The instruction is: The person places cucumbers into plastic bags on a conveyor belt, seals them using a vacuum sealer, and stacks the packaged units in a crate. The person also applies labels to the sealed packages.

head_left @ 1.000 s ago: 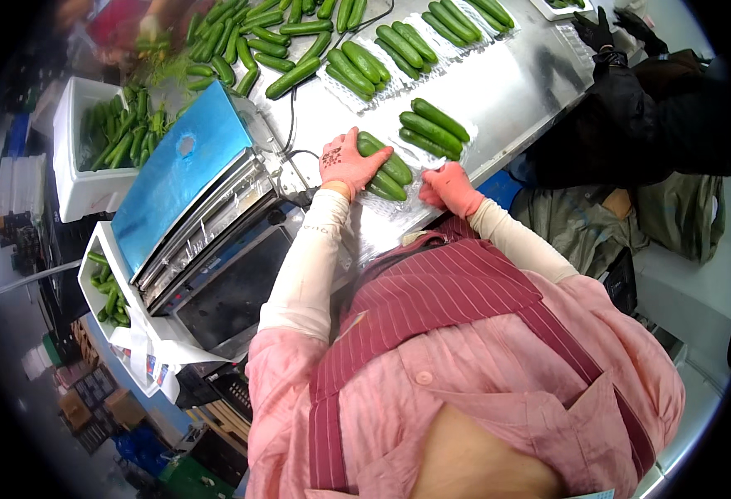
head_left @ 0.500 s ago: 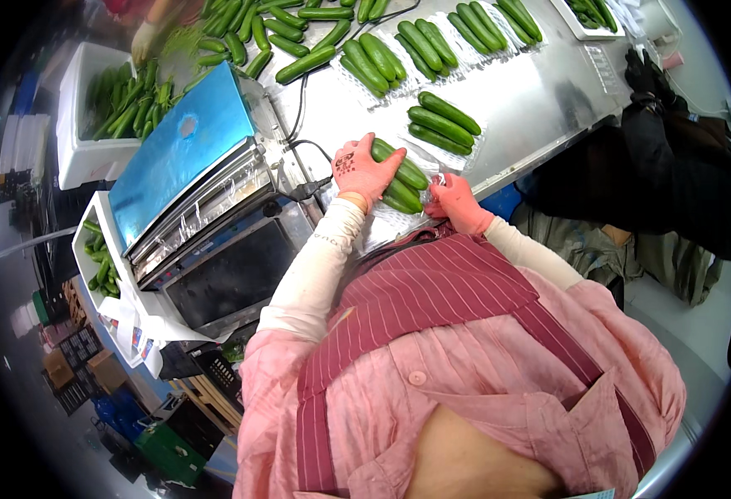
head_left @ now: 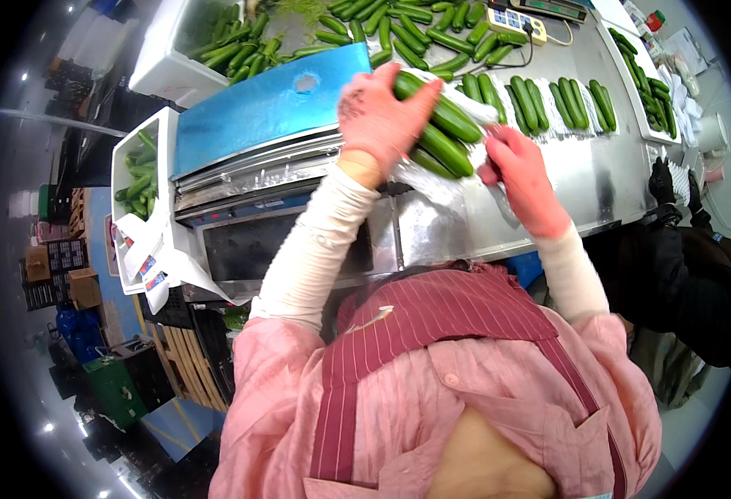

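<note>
My left hand (head_left: pixel 384 118), in a pink glove, is closed over a bundle of green cucumbers (head_left: pixel 442 141) and holds it tilted above the metal table. Clear plastic film (head_left: pixel 429 185) hangs from the lower side of the bundle. My right hand (head_left: pixel 525 176), also pink-gloved, has its fingers pinched at the near right end of the bundle, at what looks like the film's edge. Motion blurs both hands a little. Just left of the bundle stands a machine with a blue lid (head_left: pixel 274 96) and a dark flat plate (head_left: pixel 286 248).
Packed cucumbers (head_left: pixel 528 106) lie in a row on the table (head_left: pixel 582 179); loose ones (head_left: pixel 411 37) are heaped behind. White foam boxes (head_left: pixel 164 62) of cucumbers stand at far left and right. A power strip (head_left: pixel 517 25) lies at the back. Another person's black-gloved hand (head_left: pixel 661 181) is at right.
My hands have raised the cucumber bundle off the table and carried it forward, beside the blue lid. The whole view has turned, showing more of the table's right side.
</note>
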The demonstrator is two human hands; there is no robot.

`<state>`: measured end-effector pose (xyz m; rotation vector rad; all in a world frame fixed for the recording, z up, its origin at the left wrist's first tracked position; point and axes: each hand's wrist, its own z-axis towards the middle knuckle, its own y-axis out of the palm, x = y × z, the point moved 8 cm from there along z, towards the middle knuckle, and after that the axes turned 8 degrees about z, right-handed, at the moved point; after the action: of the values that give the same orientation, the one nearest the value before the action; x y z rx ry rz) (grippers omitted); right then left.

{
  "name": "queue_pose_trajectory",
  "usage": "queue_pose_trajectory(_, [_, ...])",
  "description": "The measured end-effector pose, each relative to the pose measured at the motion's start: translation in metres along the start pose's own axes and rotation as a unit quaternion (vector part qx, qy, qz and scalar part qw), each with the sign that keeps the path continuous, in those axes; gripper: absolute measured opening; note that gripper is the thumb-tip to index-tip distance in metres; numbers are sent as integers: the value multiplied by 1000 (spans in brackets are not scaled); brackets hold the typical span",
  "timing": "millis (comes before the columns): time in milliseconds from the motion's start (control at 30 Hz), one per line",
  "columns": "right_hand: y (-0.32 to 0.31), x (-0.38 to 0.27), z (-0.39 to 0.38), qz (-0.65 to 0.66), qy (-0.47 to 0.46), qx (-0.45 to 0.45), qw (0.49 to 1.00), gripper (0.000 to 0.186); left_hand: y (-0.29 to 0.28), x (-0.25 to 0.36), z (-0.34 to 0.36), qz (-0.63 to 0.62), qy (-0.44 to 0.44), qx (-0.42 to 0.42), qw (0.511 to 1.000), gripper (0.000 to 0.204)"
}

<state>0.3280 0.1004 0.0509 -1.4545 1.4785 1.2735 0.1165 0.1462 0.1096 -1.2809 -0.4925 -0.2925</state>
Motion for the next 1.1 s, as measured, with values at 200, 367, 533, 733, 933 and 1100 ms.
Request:
queue_pose_trajectory(200, [129,-10,111,7,-48,-165,985,26,-58,-133,61,1,-148,15,989,81])
queue_pose_trajectory(367, [201,15,177,-66,-77,-196,975,24,-65,-224,74,30,-248,21,968,83])
queue_pose_trajectory(533, [211,23,196,-445,-210,-30,870,34,-54,-247,66,57,-287,-24,956,83])
queue_pose_trajectory(733, [196,9,163,-410,-249,102,872,38,-60,-264,66,-25,-192,16,981,74])
queue_pose_trajectory(933, [212,1,123,-387,-307,114,862,30,-54,-272,79,-344,-107,100,927,43])
queue_pose_trajectory(1100, [225,0,122,-399,-344,108,843,23,-31,-262,75,-362,-88,71,925,38])
